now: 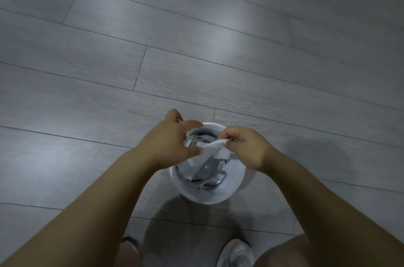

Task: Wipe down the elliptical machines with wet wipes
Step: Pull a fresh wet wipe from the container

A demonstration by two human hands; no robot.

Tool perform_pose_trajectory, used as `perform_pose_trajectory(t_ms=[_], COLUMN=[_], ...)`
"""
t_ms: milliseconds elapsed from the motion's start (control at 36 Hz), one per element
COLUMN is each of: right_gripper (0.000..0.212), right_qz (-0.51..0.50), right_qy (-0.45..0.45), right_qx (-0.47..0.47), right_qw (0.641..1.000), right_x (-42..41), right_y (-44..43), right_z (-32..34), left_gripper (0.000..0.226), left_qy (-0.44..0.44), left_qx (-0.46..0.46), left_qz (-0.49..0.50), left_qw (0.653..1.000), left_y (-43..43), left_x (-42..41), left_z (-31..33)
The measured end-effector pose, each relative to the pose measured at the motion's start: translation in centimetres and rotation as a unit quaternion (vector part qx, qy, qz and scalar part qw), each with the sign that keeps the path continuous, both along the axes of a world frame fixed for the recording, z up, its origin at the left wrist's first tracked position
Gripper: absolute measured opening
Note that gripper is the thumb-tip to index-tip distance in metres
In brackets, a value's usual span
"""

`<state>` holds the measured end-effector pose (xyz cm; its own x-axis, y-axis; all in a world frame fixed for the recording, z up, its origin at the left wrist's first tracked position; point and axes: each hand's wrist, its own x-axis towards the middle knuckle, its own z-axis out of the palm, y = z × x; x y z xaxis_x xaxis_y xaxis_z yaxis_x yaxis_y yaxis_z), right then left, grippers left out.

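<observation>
Left hand [172, 142] and right hand [244, 146] each pinched an end of a white wipe packet [215, 144] above a white wastebasket [227, 188] on the floor [153, 48].

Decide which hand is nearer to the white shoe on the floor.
The right hand. It is above the white bin, on the same side as the white shoe. The left hand is across the bin, farther from it.
</observation>
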<state>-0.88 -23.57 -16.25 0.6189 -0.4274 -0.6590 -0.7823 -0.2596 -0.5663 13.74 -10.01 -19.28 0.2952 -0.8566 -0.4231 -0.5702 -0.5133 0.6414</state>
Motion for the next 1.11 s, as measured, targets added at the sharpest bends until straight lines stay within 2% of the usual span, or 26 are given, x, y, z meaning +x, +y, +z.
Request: perform_pose_trajectory(t_ms=[83,222,278,417,528,667,750,806,972,1028,1111], right_gripper=[0.026,0.027,0.029,0.033,0.031,0.028,0.027,0.026,0.028,0.028,0.029], right_qz=[-0.007,-0.049,-0.060,-0.097,-0.140,-0.176,-0.176,-0.179,-0.231,-0.256,-0.267], right_qy=[-0.006,-0.028,-0.040,-0.075,-0.103,-0.133,-0.128,-0.123,-0.129,-0.133,-0.138], right_qx=[0.019,0.020,0.018,-0.027,-0.062,-0.105,-0.115,-0.133,-0.162,-0.171,-0.146], right_qw=[1.000,0.998,0.997,0.992,0.983,0.970,0.969,0.967,0.951,0.942,0.943], right_x=[-0.5,-1.6,-1.8,-2.1,-2.3,-2.2,-2.3,-2.2,-2.7,-2.9,-3.3], right_y=[0.4,0.4,0.1,0.1,0.2,0.1,0.2,0.2,-1.3,-1.7,-2.1], right_z=[1.6,3.4,3.8,2.8,1.2,0.0,-0.6,-0.7,-0.8,-0.6,-0.4], left_gripper=[0.061,0.023,0.018,0.015,0.014,0.036,0.033,0.029,0.016,0.016,0.018], left_qy=[0.003,-0.022,-0.026,-0.024,0.046,0.130,0.144,0.128,-0.021,-0.046,-0.066], left_qx=[-0.008,0.002,-0.001,-0.005,-0.013,-0.023,-0.018,-0.007,0.068,0.100,0.092], left_qz=[-0.007,-0.010,-0.018,-0.069,-0.034,-0.015,-0.022,-0.041,-0.100,-0.117,-0.115], left_qw=[1.000,1.000,0.999,0.997,0.998,0.991,0.989,0.991,0.992,0.987,0.987], left_y=[-0.2,-0.2,0.0,-0.2,-0.6,-0.5,-0.2,0.2,1.1,1.2,0.9], left_x=[-0.8,-2.5,-2.9,-3.2,-2.7,-2.0,-1.9,-1.7,-1.3,-1.4,-1.8], left_z=[0.8,1.9,1.8,1.2,0.9,0.6,0.4,0.2,-1.0,-1.3,-1.6])
